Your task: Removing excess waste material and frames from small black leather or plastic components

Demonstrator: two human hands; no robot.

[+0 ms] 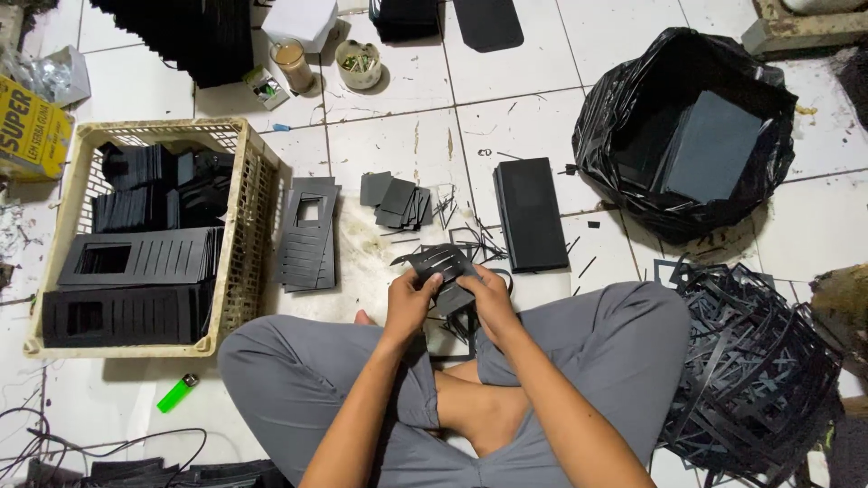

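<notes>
A thin black die-cut sheet [440, 263] with slots in it is held just above the person's lap, over the white tiled floor [515, 81]. The left hand [411, 303] grips its near left edge, fingers curled over the top and thumb pressing from the side. The right hand [488, 296] is closed on the near right part, its fingers folded over the sheet and partly hiding it. The far end of the sheet sticks out past both sets of fingers, tilted and slightly bent. Whether another piece lies under it in the hands cannot be told.

Just beyond the sheet lies a litter of thin black strips [470, 237] on the floor. Further out sits a small pile of black squares [398, 201], a flat stack of slotted black cards [307, 237] to its left, and a thick black rectangular stack [530, 215] to its right.

On the left stands a cream plastic basket [244, 235] packed with more cut black cards. On the right, an open black rubbish bag [615, 117] holds dark sheets, and near the right knee is a heap of black offcut frames [759, 370]. A green lighter [177, 393] lies by the left knee. At the top of the view stand a glass of brown drink [292, 63] and a small cup [359, 63].
</notes>
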